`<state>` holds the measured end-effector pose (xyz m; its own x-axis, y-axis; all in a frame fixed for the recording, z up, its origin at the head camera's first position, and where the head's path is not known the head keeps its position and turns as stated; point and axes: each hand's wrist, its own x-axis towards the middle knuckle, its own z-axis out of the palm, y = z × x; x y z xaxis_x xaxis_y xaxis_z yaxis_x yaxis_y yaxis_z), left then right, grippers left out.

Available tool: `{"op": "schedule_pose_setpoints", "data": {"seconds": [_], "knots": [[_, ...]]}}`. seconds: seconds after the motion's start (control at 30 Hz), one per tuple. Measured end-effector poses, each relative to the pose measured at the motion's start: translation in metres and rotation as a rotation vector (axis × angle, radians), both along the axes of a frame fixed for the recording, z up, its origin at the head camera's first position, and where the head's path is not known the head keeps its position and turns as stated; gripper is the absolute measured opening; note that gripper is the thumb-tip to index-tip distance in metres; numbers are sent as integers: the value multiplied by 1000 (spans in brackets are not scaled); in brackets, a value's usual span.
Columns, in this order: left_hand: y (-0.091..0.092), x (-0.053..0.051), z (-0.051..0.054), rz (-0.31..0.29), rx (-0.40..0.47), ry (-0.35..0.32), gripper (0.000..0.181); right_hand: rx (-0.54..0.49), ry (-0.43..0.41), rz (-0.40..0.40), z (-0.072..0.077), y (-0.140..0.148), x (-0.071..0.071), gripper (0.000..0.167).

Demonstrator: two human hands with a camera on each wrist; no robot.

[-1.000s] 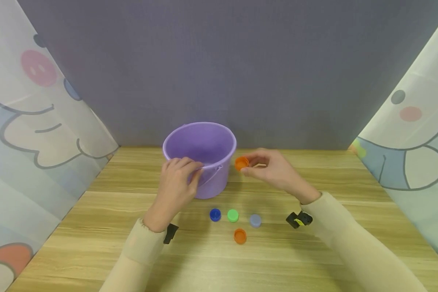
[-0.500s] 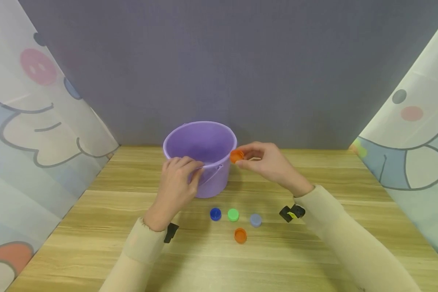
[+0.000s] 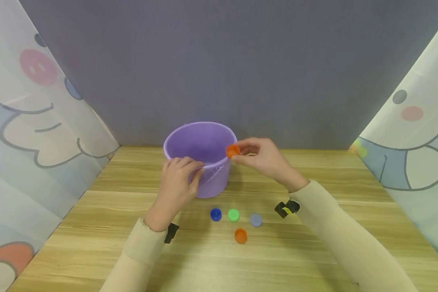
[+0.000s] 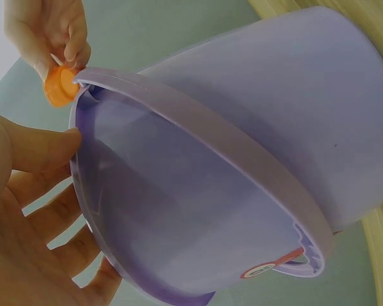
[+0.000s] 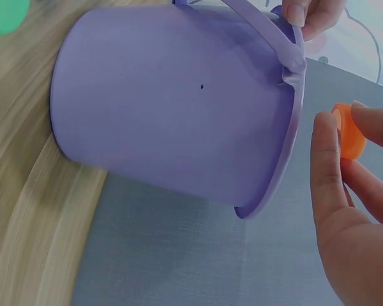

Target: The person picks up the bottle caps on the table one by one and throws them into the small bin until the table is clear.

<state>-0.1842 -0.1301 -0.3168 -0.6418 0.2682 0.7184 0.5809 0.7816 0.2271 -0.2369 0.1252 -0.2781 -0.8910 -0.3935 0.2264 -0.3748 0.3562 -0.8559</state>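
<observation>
A purple bucket [image 3: 213, 184] stands upright on the wooden table. My left hand [image 3: 177, 184] grips its near rim, thumb on one side and fingers on the other, as the left wrist view shows the hand [image 4: 45, 210] around the rim. Between the thumb and fingers of my right hand [image 3: 266, 160] is an orange cap [image 3: 232, 151], at the bucket's right rim. The right wrist view has this orange cap [image 5: 351, 132] just beyond the rim, pinched by the right hand [image 5: 357, 229]. Whether cap and rim touch, I cannot tell.
In front of the bucket lie a dark blue cap [image 3: 215, 214], a green cap [image 3: 233, 215], a pale blue cap [image 3: 256, 220] and a second orange cap [image 3: 241, 235]. A grey panel [image 3: 219, 73] rises behind the table, with printed curtains at both sides.
My right hand has moved left and slightly away from me with the orange cap, from beside the bucket to its right rim. The left hand has stayed on the rim.
</observation>
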Motion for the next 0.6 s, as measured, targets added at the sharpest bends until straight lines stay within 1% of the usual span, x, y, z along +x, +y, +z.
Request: {"op": "schedule_pose_setpoints", "data": {"seconds": [0.37,0.6], "knots": [[0,1,0,0,-2,1,10,-20,11,-3,2,-8,-6,39],[0,1,0,-3,1,5,10,-23,22,-7,6,-15,-8,38]]}}
